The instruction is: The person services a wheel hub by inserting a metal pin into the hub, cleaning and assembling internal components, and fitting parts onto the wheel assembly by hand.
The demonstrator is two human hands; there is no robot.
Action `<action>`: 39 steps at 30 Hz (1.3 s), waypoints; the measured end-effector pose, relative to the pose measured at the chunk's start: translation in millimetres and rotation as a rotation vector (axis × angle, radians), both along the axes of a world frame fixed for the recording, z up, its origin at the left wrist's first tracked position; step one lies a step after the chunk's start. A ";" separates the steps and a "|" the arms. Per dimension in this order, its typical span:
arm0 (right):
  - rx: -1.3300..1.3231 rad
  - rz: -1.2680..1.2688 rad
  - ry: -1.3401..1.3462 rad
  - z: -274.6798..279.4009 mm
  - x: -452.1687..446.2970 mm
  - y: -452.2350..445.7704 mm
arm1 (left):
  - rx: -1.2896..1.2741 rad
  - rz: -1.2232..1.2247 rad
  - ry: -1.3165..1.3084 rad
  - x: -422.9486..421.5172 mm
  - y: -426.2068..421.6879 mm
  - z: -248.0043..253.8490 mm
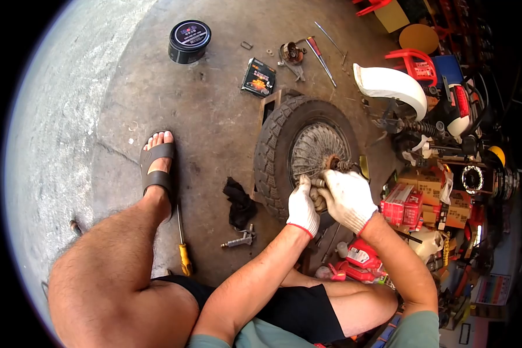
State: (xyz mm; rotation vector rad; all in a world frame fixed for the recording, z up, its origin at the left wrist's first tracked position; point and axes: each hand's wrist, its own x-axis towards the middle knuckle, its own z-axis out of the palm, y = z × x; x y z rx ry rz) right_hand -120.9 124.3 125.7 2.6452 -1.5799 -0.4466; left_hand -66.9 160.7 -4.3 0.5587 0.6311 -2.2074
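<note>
A wheel with a black knobbly tyre [268, 155] and a dusty ribbed metal hub [314, 148] is in front of me. Both my hands wear white gloves with red cuffs and are close together over the wheel's near edge. My left hand [303, 209] is closed, its thumb up and its fingertips dirty. Just right of it, my right hand [349, 196] is closed too, back of the hand upward. Between their fingertips shows a small greyish cylindrical metal part [318, 182], partly hidden by the gloves. A rusty axle end [333, 162] stands out from the hub beyond my right hand.
A black tub [189, 42], a small dark box [259, 78] and a red-handled screwdriver [321, 61] lie beyond the wheel. A black cloth [238, 204], an air blow gun [238, 238] and a yellow-handled screwdriver [184, 259] are left of my arms. Boxes [403, 200] and red bottles [362, 255] crowd the right.
</note>
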 end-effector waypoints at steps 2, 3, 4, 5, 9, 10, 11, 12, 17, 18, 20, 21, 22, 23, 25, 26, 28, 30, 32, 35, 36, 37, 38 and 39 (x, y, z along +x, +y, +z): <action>0.406 -0.601 0.312 3.5 15.2 -4.8 | 0.127 0.006 0.054 -4.5 0.7 -1.8; 0.383 -0.586 0.309 4.2 11.3 -4.5 | 0.127 0.006 0.052 -4.1 0.1 -1.2; 0.385 -0.583 0.305 -1.1 4.2 -1.9 | 0.105 -0.011 0.044 -2.1 -2.3 -0.1; 0.158 -0.334 0.099 -10.2 -5.4 3.4 | 0.085 -0.028 0.036 0.1 -3.6 1.0; 0.078 -0.217 0.077 -7.0 4.4 5.0 | 0.102 -0.061 -0.030 2.6 -5.1 7.0; 0.223 -0.456 0.238 -6.8 6.0 5.4 | 0.100 -0.062 -0.028 -0.8 -3.8 5.8; 0.242 -0.482 0.236 -6.3 0.2 2.3 | 0.102 -0.008 0.033 -2.4 -2.5 3.9; 0.242 -0.482 0.233 -6.2 -3.9 3.9 | 0.104 0.045 0.092 -2.9 -1.0 1.3; 0.045 -0.125 0.022 -7.9 -4.1 8.5 | 0.091 -0.032 0.005 0.3 -1.4 1.8; 0.103 -0.199 0.109 -9.0 -2.6 10.5 | 0.091 -0.035 0.008 -2.7 1.1 1.1; 0.212 -0.448 0.250 -6.3 3.7 5.4 | 0.100 0.006 0.028 -6.7 2.2 -2.2; 0.203 -0.423 0.240 -4.3 -1.1 4.7 | 0.021 0.058 0.075 -4.2 1.9 -5.3; 0.196 -0.395 0.229 -4.1 -4.7 3.7 | 0.021 0.061 0.071 -4.4 1.4 -5.9; 0.061 -0.292 0.044 -8.9 -8.1 8.1 | 0.027 0.010 -0.005 -5.9 2.3 -5.5; 0.053 -0.165 0.059 -7.5 -4.7 6.4 | 0.043 -0.009 -0.030 -6.7 4.5 -6.4; 0.042 -0.043 0.073 -6.9 -2.9 6.7 | 0.044 -0.011 -0.027 -8.7 6.3 -7.4; 0.096 -0.224 0.123 -12.8 -3.5 11.2 | 0.055 -0.010 -0.038 -13.0 8.3 -10.7; 0.228 -0.448 0.256 -11.6 -3.1 5.3 | -0.002 0.053 0.047 -6.7 6.5 -7.2; 0.136 -0.278 0.168 -9.5 1.0 2.8 | 0.108 -0.042 -0.123 1.2 -4.3 10.6; 0.008 0.015 0.038 -10.9 -4.2 4.7 | 0.037 -0.027 -0.121 -4.1 2.3 -0.6; 0.009 0.012 0.041 -10.7 -3.2 6.4 | 0.044 -0.018 -0.100 -4.9 4.1 -1.6; 0.099 -0.222 0.116 -11.8 -0.6 6.2 | -0.003 -0.001 -0.101 -4.6 5.7 -2.5; 0.189 -0.457 0.189 -12.6 1.8 5.9 | -0.005 -0.001 -0.102 -5.0 6.0 -3.5; 0.240 -0.532 0.232 -12.0 3.0 2.7 | 0.018 -0.004 -0.080 -4.5 5.5 -3.6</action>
